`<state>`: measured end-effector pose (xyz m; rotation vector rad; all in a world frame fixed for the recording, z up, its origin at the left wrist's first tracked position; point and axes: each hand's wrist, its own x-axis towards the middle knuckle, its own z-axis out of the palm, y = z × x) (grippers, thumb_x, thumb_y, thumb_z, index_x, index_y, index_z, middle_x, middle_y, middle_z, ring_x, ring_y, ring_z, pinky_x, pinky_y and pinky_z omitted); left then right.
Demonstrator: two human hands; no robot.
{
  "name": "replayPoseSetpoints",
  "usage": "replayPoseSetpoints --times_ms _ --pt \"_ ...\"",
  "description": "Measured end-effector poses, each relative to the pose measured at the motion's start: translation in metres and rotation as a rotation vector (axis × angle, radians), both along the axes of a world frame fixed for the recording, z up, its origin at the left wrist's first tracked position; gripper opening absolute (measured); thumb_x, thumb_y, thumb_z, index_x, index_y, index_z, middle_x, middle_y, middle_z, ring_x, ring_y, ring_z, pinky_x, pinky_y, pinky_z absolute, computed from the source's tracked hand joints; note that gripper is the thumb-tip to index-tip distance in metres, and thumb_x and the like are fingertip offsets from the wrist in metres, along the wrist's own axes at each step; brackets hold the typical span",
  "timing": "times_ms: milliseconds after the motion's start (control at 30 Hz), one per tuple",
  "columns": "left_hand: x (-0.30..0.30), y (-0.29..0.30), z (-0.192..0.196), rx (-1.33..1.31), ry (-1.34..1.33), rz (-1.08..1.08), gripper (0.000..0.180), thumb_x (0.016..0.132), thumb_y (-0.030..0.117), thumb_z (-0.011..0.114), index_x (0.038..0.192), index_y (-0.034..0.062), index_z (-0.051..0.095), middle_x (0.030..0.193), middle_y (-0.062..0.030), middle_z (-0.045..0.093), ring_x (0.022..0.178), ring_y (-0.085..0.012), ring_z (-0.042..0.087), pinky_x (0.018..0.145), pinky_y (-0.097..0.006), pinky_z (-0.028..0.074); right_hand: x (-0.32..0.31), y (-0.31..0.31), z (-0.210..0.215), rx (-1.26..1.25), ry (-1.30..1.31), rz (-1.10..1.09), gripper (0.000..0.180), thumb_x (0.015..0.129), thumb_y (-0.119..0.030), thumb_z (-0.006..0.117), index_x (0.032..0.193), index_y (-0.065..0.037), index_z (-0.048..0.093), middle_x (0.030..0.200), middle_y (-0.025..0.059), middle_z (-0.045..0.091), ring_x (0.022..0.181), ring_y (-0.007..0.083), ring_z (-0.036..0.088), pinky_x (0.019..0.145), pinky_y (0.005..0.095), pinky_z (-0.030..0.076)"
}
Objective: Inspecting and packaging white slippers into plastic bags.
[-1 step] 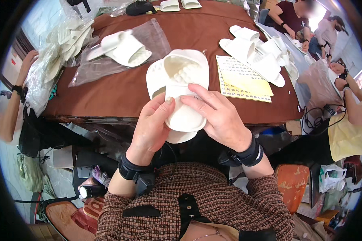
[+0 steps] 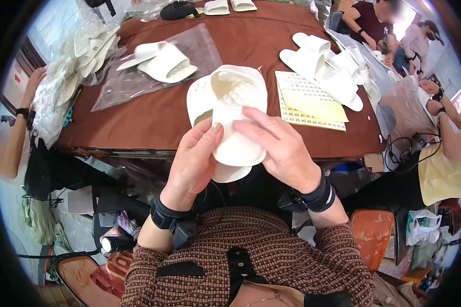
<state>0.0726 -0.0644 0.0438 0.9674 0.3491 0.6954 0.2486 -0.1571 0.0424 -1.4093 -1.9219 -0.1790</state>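
Note:
A pair of white slide slippers is held over the table's near edge, one on top of the other. My left hand (image 2: 189, 163) grips them from the left, its thumb lying on the upper slipper (image 2: 239, 150). Part of the lower slipper (image 2: 198, 97) shows to the left and below. My right hand (image 2: 287, 151) closes round the right side of the upper slipper, index and middle fingers across its strap; its thumb is hidden. Beyond, two more white slippers (image 2: 170, 66) lie on a clear plastic bag (image 2: 138, 92). To the right are yellow-backed sticker sheets (image 2: 312, 105).
Several white slippers (image 2: 317, 71) lie at the right of the brown-covered table (image 2: 251, 36). Plastic-wrapped slippers (image 2: 87, 51) are piled at the left. A co-worker's arm (image 2: 18, 133) is at the left edge, another's hands (image 2: 433, 97) at the right. A chair (image 2: 372, 235) stands lower right.
The upper slipper in my hands has shifted slightly right. My right fingers have moved over the small printed mark on its strap. The plastic bag and its slippers have slid slightly right.

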Motion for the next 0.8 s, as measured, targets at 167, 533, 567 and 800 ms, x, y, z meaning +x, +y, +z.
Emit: replayPoseSetpoints --times_ms 167,533,567,800 --pt "-0.019 -0.004 -0.007 0.656 0.286 0.171 0.052 0.097 0.025 0.063 0.137 -0.0046 0.048 0.125 -0.0161 0.063 0.110 -0.0265 0.063 0.096 -0.037 0.049 0.017 -0.011 -0.002 0.147 0.204 -0.094 0.046 0.076 0.012 0.061 0.117 -0.006 0.069 0.127 0.0166 0.064 0.106 0.0328 0.065 0.092 0.0386 0.052" --pt "-0.042 -0.001 -0.034 1.568 0.681 0.314 0.073 0.071 0.036 0.086 0.125 -0.0003 0.053 0.141 -0.0219 0.048 0.131 -0.0423 0.043 0.107 -0.052 0.034 0.043 -0.029 -0.017 -0.167 -0.128 -0.208 0.049 0.079 0.011 0.053 0.122 -0.010 0.066 0.138 0.0117 0.058 0.122 0.0358 0.053 0.103 0.0414 0.044" --pt "-0.042 -0.001 -0.034 1.561 0.682 0.313 0.073 0.071 0.036 0.086 0.125 -0.0003 0.053 0.141 -0.0219 0.048 0.131 -0.0423 0.043 0.107 -0.052 0.034 0.043 -0.029 -0.017 -0.174 -0.130 -0.207 0.049 0.079 0.011 0.053 0.122 -0.010 0.066 0.138 0.0117 0.058 0.122 0.0358 0.053 0.103 0.0414 0.044" --pt "-0.044 0.000 -0.033 1.567 0.694 0.303 0.074 0.074 0.044 0.081 0.125 -0.0010 0.054 0.142 -0.0226 0.048 0.132 -0.0419 0.042 0.108 -0.051 0.034 0.042 -0.014 -0.016 -0.126 -0.143 -0.210 0.040 0.080 0.006 0.058 0.117 -0.007 0.067 0.128 0.0125 0.063 0.120 0.0354 0.055 0.103 0.0421 0.044"
